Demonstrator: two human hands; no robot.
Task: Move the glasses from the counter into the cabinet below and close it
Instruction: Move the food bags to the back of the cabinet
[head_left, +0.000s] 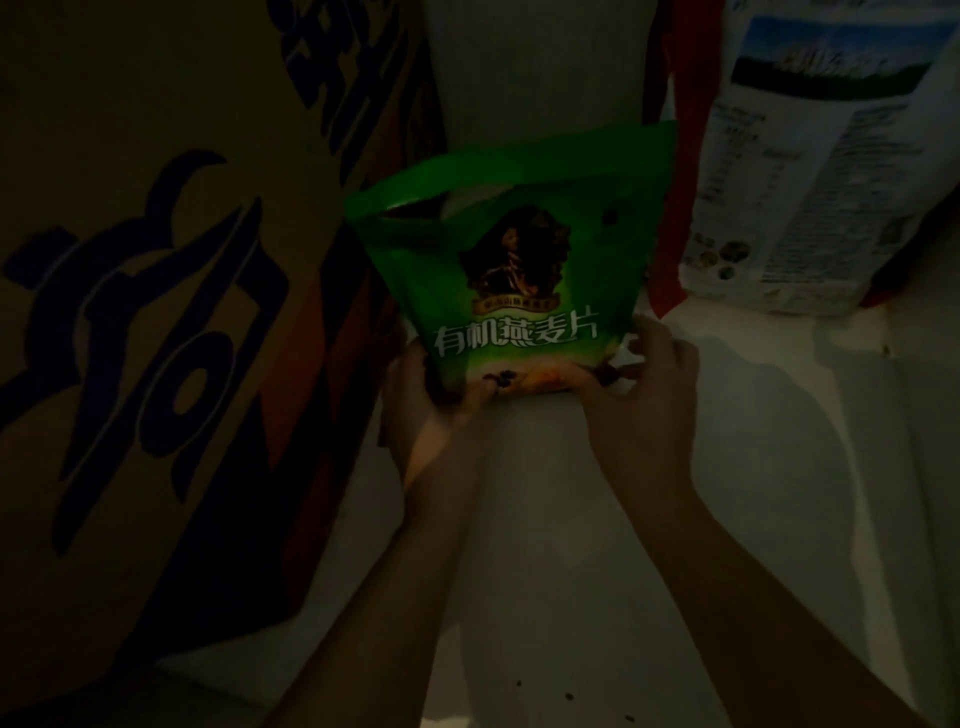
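Note:
I am looking into a dim cabinet with a white floor (545, 519). A green bag of oat flakes (519, 270) stands upright in the middle. My left hand (431, 410) grips its lower left corner and my right hand (644, 395) grips its lower right corner. Both forearms reach in from the bottom of the view. No glasses are in sight, nor is the counter or the cabinet door.
A large brown cardboard box (156, 312) with dark blue printing fills the left side. A white printed bag (810, 171) stands at the back right, with something red (675, 208) beside it. White cabinet floor lies bare in front of the green bag.

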